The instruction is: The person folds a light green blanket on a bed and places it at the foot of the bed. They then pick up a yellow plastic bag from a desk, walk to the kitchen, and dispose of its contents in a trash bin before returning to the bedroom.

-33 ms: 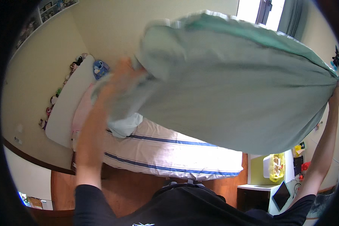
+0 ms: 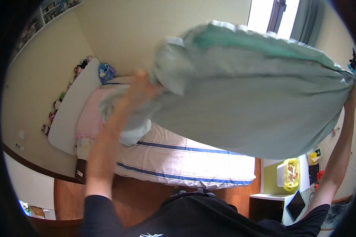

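A large grey-green quilt (image 2: 241,106) is spread in the air over the bed, its far edge billowing up and showing a brighter green side. My right hand (image 2: 351,100) grips its right corner, raised at the far right. On the left, my left hand (image 2: 144,87), smeared by motion, is closed on the quilt's bunched left end. Below hangs or lies a pale bluish-white bundle of cloth (image 2: 136,133); I cannot tell whether it belongs to the quilt. Under all this is the bed with its pale pink sheet (image 2: 178,164) striped in blue.
A pink pillow (image 2: 90,114) lies against the white headboard (image 2: 73,104). A blue plush toy (image 2: 106,72) sits at the far corner, with several small toys along the headboard. On the right stands a white desk with a yellow bag (image 2: 291,173) and a tablet (image 2: 296,205).
My left hand has shifted right and slightly down with the quilt's left end. The quilt's far edge has dropped a little, and more of the pink pillow shows. My right hand has hardly moved.
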The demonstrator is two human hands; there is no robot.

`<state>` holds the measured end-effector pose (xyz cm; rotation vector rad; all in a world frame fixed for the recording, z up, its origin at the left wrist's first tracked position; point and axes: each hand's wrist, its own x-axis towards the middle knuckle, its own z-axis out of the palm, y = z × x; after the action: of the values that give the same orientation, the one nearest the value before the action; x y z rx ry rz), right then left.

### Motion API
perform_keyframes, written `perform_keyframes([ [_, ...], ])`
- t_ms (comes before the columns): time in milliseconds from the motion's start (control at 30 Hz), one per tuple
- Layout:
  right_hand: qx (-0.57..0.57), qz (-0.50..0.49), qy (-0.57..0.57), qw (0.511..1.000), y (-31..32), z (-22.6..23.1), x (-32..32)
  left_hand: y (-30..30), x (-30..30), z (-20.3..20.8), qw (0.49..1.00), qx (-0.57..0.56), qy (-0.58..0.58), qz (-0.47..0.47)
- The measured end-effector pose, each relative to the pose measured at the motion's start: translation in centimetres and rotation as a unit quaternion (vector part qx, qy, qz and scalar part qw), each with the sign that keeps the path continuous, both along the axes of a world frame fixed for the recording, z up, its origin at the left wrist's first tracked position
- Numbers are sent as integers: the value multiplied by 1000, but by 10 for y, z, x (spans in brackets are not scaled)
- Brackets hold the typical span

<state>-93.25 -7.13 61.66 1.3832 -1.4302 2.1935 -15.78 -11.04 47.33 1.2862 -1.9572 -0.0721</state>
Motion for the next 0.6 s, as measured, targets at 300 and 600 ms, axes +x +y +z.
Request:
perform_keyframes([
  [300,377,534,490,577,38,-220,415,122,-159,-139,980,102,116,-122],
  [600,519,444,282,673,74,-269,397,166,-125,-215,988,1,138,-73],
])
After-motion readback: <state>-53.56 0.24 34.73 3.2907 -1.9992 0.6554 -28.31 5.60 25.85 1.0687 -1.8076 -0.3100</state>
